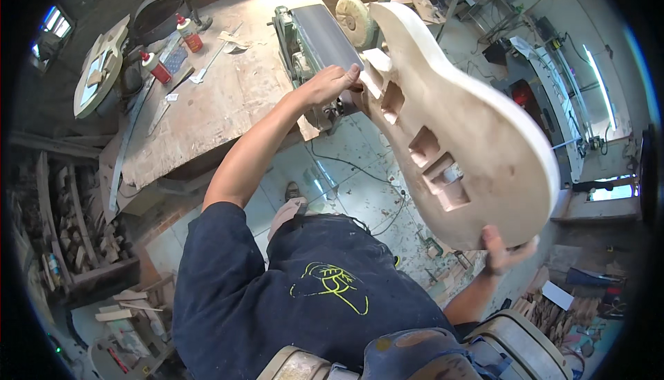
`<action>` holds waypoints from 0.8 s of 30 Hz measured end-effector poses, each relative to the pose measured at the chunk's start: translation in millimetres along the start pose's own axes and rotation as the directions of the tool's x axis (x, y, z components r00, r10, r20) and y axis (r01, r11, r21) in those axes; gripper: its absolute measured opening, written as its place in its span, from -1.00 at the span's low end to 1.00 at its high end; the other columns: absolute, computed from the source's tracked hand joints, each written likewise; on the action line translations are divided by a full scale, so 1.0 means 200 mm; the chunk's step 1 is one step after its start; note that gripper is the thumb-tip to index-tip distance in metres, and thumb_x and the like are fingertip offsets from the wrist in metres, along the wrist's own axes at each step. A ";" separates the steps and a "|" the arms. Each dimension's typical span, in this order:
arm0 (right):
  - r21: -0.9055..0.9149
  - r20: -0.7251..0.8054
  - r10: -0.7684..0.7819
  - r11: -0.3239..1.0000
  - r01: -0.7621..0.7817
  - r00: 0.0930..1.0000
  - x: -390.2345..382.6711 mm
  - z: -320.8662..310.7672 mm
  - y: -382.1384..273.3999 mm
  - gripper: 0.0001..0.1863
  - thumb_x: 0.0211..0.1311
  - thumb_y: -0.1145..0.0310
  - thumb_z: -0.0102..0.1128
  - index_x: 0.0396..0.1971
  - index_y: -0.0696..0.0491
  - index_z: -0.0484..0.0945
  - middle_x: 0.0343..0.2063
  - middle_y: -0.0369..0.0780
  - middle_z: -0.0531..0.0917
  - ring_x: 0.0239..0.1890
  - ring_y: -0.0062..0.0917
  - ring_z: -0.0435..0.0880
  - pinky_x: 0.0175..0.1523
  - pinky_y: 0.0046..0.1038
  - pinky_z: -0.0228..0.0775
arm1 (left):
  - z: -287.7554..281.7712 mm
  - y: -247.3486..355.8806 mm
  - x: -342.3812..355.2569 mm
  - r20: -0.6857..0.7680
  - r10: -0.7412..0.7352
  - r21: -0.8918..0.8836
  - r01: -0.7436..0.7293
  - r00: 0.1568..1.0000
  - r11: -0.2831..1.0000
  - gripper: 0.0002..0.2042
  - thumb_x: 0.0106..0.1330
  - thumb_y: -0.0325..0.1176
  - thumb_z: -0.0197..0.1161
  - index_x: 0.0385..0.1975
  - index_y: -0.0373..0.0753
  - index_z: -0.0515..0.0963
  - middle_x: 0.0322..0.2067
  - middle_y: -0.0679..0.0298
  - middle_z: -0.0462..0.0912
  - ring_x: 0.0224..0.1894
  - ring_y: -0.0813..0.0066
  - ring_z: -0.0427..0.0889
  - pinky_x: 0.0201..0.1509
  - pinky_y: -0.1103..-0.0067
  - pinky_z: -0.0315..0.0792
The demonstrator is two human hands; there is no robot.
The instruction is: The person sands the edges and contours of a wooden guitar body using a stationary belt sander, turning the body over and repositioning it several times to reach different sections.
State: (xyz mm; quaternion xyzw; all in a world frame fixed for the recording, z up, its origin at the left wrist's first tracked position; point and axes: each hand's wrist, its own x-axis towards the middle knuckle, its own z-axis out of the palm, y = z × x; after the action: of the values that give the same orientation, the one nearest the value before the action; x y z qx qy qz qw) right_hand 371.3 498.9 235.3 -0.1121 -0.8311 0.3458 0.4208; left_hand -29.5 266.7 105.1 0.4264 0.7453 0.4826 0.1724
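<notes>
Left hand (330,82) is clasped over the neck-pocket end of one unfinished wooden guitar body (477,138), fingers curled onto its edge; right hand (503,250) cups the rounded lower end from beneath, fingers wrapped on the rim; the body is held in the air, tilted, in front of the person, its upper end just beside one belt sander (325,34). Four routed cavities show in the body's face. The sander stands at the edge of a worn wooden surface (228,96); on that surface: two red glue bottles (188,33) with white caps, one metal ruler (211,62), and a second guitar-shaped blank (104,65) at its far left. Below lies a pale tiled floor (360,186) with one black cable (360,169); wood offcuts (76,228) are stacked at left.
</notes>
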 end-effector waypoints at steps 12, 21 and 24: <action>-0.081 0.452 -0.083 0.988 0.133 0.888 1.12 0.38 -0.67 -0.43 0.03 0.03 0.33 -0.17 0.28 0.61 -0.40 -0.13 0.70 -0.46 -0.51 0.68 -0.29 -0.57 0.48 | 0.01 -0.07 0.12 0.048 -0.151 -0.544 0.152 0.987 0.825 -0.10 0.36 0.44 -0.37 -0.38 -0.45 0.58 -0.41 0.25 0.56 -0.29 0.49 0.56 -0.01 0.54 0.50; -0.063 0.579 -0.263 0.929 0.365 0.771 1.52 0.78 -0.86 -0.55 0.03 0.12 0.30 -0.24 0.22 0.65 -0.45 -0.20 0.69 -0.43 -0.62 0.63 -0.25 -0.55 0.46 | -0.03 -0.04 0.08 0.049 -0.195 -0.678 0.175 0.980 0.713 0.07 0.26 0.54 -0.43 0.20 -0.55 0.36 0.20 -0.18 0.44 0.29 -0.01 0.41 0.40 0.24 0.22; -0.062 0.578 -0.279 0.922 0.382 0.767 1.54 0.87 -0.91 -0.51 0.04 0.08 0.30 -0.20 0.22 0.63 -0.42 -0.19 0.69 -0.43 -0.60 0.64 -0.24 -0.56 0.47 | -0.02 -0.09 0.11 -0.002 -0.240 -0.732 0.162 0.971 0.662 0.04 0.25 0.54 -0.38 0.11 -0.50 0.47 0.10 -0.12 0.54 0.13 0.10 0.57 0.28 0.36 0.38</action>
State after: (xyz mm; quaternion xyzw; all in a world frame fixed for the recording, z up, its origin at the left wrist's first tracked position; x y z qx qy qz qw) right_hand 64.3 429.2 478.5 0.1058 -0.9511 0.2084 0.2019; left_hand -53.1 278.1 95.0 0.2137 0.5430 0.7363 0.3426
